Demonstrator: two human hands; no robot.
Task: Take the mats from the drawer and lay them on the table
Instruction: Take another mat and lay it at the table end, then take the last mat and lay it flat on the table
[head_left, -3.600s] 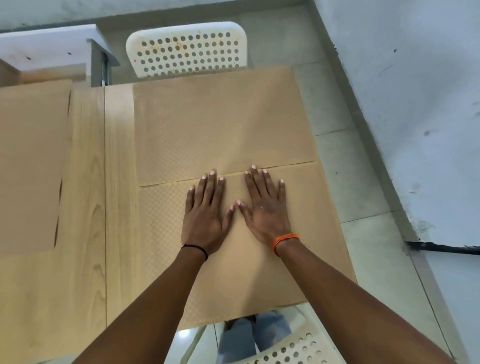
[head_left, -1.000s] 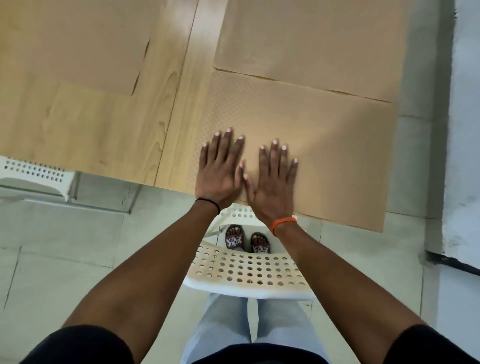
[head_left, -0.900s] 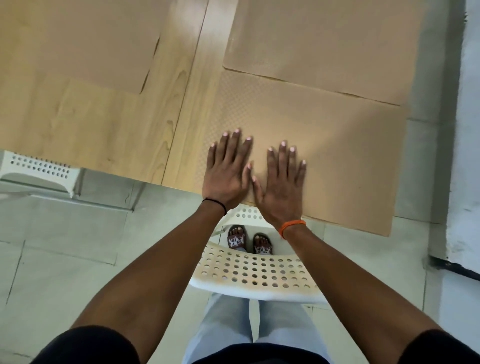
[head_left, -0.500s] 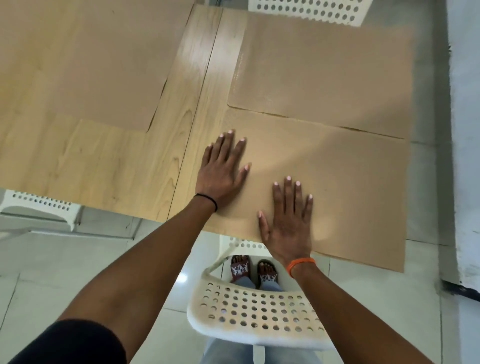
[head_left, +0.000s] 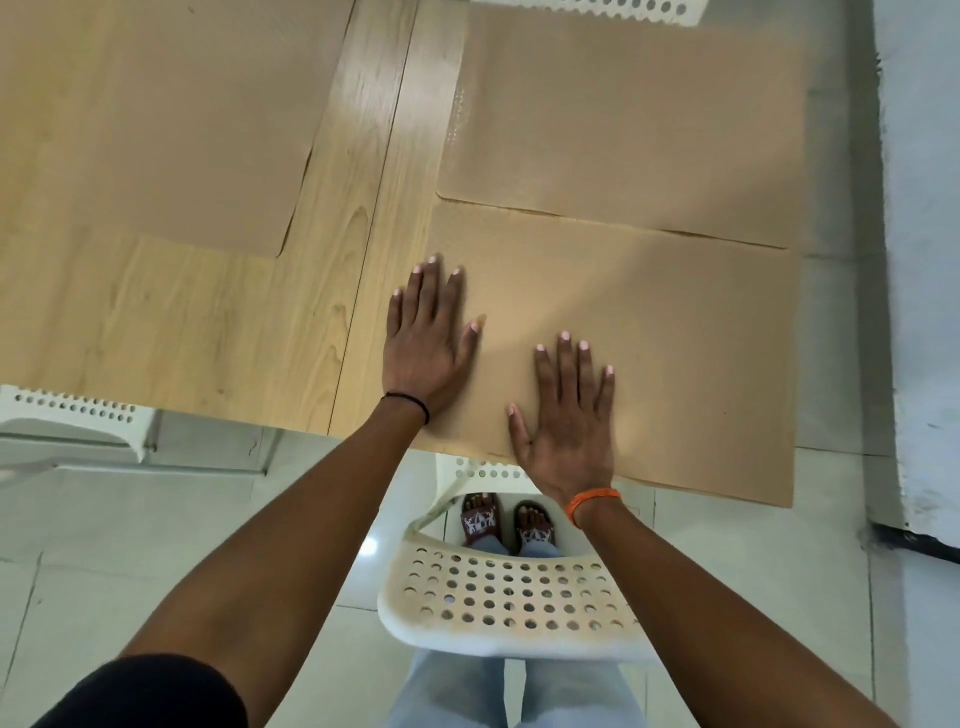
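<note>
**Smoothing the near mat flat**

White chair (head_left: 514, 597) at my knees. Both palms are down, fingers spread, holding nothing: right hand (head_left: 569, 415) on the near mat (head_left: 675, 353), left hand (head_left: 428, 338) at its left edge on the table (head_left: 208, 322). It overhangs the near edge, so next I push it inward. Half a second ago my hands were closer together. Beyond lie the far mat (head_left: 623, 119) and left mat (head_left: 182, 130).
</note>
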